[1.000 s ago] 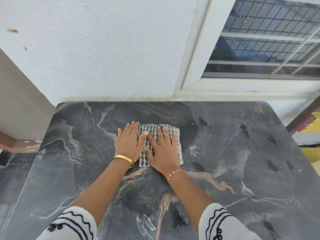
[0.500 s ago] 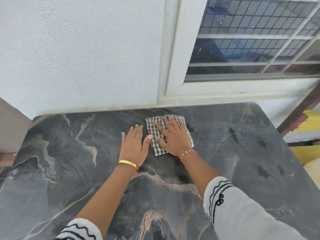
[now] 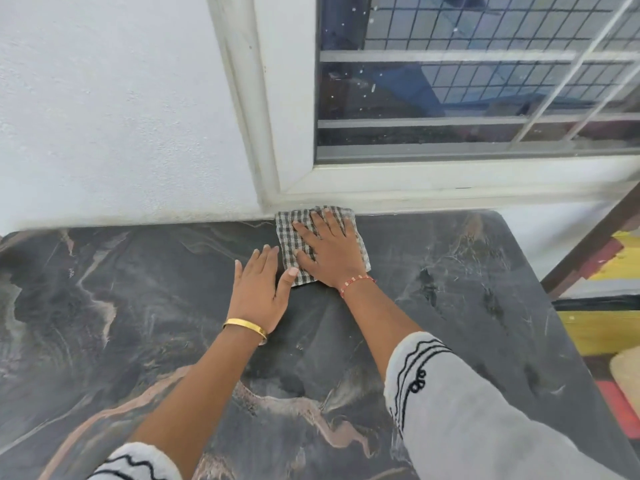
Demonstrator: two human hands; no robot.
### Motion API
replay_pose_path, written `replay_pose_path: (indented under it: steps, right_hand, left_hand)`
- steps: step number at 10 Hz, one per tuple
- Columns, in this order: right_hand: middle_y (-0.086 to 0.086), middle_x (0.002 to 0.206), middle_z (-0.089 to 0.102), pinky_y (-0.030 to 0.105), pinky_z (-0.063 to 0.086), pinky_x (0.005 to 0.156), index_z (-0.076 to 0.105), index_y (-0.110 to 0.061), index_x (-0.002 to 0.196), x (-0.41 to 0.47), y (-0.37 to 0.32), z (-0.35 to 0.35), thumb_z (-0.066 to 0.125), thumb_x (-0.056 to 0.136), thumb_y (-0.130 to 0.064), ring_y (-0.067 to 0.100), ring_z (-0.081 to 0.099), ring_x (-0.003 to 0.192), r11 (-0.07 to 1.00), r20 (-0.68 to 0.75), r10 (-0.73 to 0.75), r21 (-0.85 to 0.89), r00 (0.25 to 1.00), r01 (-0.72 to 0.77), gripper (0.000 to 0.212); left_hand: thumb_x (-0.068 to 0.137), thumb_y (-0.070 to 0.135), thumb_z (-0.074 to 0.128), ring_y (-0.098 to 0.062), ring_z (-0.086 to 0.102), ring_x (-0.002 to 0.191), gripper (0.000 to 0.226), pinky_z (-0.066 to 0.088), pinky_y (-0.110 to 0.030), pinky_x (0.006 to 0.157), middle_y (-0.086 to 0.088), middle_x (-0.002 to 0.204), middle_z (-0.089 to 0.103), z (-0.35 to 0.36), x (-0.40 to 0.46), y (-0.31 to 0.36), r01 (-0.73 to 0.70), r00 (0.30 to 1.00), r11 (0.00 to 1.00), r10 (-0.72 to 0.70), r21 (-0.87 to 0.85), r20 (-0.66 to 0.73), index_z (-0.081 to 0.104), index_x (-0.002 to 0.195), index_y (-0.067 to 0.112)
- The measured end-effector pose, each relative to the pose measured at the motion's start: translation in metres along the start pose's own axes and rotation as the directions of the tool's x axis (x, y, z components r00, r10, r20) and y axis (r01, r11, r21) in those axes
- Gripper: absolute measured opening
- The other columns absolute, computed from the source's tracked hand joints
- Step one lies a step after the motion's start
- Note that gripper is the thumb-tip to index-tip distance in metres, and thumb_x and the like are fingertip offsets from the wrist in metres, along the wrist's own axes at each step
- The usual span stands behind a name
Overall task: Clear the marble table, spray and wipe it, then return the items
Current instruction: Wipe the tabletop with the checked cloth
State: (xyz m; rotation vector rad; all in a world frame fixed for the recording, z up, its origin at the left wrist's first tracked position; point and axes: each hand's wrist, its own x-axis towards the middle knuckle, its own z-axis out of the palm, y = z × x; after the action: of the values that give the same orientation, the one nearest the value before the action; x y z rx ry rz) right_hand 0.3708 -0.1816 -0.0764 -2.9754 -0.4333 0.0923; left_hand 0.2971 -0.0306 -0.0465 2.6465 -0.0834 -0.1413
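The checked cloth (image 3: 323,245) lies flat at the table's (image 3: 450,289) far edge, in the upper middle of the frame, its top touching the window frame (image 3: 415,185); nearly square, it is tilted slightly, its longer sides running toward the wall. The right hand (image 3: 330,252) presses on it with fingers straight and spread. The left hand (image 3: 259,289) rests flat on the marble just left, thumb tip touching the cloth's lower corner

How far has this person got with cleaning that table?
Clearing looks done: nothing but the checked cloth lies on the visible part of the marble table. Wiping is in hand: the right hand presses the cloth flat at the far edge, under the window frame, while the left hand lies flat beside it. Whether it was sprayed cannot be told. Returning the items is left; none are in view.
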Motion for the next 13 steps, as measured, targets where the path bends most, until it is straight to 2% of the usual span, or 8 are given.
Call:
replay_pose_path:
  steps: [1,3,4,5,7,8,11,13]
  right_hand:
    - [0.003,0.159,0.011,0.052,0.000,0.118,0.014,-0.036,0.148,-0.010,0.041,-0.006,0.028,0.094,-0.052,0.023,0.000,0.148,0.998,0.005,0.062,-0.001,0.998,-0.062,0.059]
    - [0.003,0.160,0.010,0.049,-0.001,0.118,0.013,-0.035,0.149,-0.033,0.102,-0.015,0.028,0.094,-0.052,0.023,-0.001,0.148,0.989,-0.003,0.146,-0.003,0.989,-0.146,0.059]
    - [0.003,0.160,0.010,0.049,-0.001,0.118,0.012,-0.035,0.149,-0.042,0.127,-0.018,0.028,0.094,-0.052,0.023,0.000,0.148,0.984,-0.009,0.180,-0.012,0.984,-0.180,0.059]
    - [0.003,0.160,0.010,0.049,-0.001,0.118,0.012,-0.035,0.149,-0.048,0.146,-0.020,0.028,0.094,-0.052,0.024,0.000,0.148,0.980,-0.014,0.196,-0.020,0.981,-0.196,0.059]
    - [0.004,0.160,0.010,0.049,-0.001,0.118,0.012,-0.034,0.149,-0.061,0.184,-0.024,0.027,0.094,-0.051,0.025,0.000,0.148,0.969,-0.021,0.242,-0.039,0.970,-0.242,0.059]
    - [0.003,0.160,0.009,0.049,-0.002,0.117,0.010,-0.035,0.149,-0.068,0.206,-0.027,0.026,0.095,-0.051,0.024,-0.001,0.148,0.956,-0.021,0.290,-0.042,0.957,-0.291,0.059]
    - [0.004,0.160,0.009,0.050,-0.002,0.117,0.012,-0.034,0.149,-0.087,0.245,-0.030,0.026,0.094,-0.052,0.026,-0.001,0.147,0.880,-0.037,0.474,0.010,0.879,-0.474,0.060]
    - [0.007,0.160,0.007,0.051,0.002,0.118,0.012,-0.031,0.149,-0.106,0.243,-0.029,0.026,0.093,-0.052,0.028,-0.001,0.147,0.754,-0.035,0.655,0.080,0.755,-0.651,0.061]
  left_hand:
    - [0.054,0.083,-0.026,-0.022,0.012,0.146,0.124,0.001,-0.042,0.119,-0.007,0.155,0.021,0.013,0.003,0.025,-0.029,0.999,1.000,0.029,0.009,0.019,0.021,0.145,0.014]
    - [0.055,0.081,-0.027,-0.022,0.011,0.146,0.122,-0.001,-0.041,0.118,-0.007,0.156,0.020,0.041,0.015,0.076,-0.106,0.992,0.994,0.104,0.032,0.067,0.020,0.146,0.014]
    - [0.074,0.072,-0.010,-0.021,0.010,0.146,0.097,-0.001,-0.041,0.119,-0.006,0.156,0.018,0.055,0.022,0.104,-0.155,0.984,0.987,0.150,0.040,0.097,0.019,0.146,0.014]
    - [0.082,0.056,0.006,-0.020,0.007,0.146,0.078,-0.003,-0.040,0.120,-0.005,0.157,0.014,0.068,0.028,0.128,-0.186,0.974,0.981,0.178,0.047,0.140,0.016,0.147,0.014]
    - [0.082,0.056,0.006,-0.019,0.005,0.147,0.077,-0.004,-0.039,0.120,-0.004,0.157,0.014,0.089,0.037,0.162,-0.231,0.959,0.972,0.220,0.042,0.180,0.015,0.147,0.014]
    - [0.093,0.053,0.014,-0.018,0.004,0.147,0.067,-0.005,-0.039,0.120,-0.004,0.157,0.013,0.097,0.039,0.175,-0.251,0.951,0.966,0.234,0.064,0.201,0.014,0.147,0.014]
    - [0.092,0.055,0.012,-0.018,0.004,0.147,0.068,-0.005,-0.039,0.120,-0.003,0.157,0.011,0.110,0.034,0.196,-0.292,0.928,0.954,0.264,0.072,0.261,0.013,0.147,0.015]
    - [0.088,0.058,0.009,-0.018,0.005,0.147,0.073,-0.005,-0.039,0.120,-0.004,0.157,0.012,0.107,0.024,0.192,-0.315,0.920,0.946,0.285,0.076,0.270,0.013,0.147,0.015]
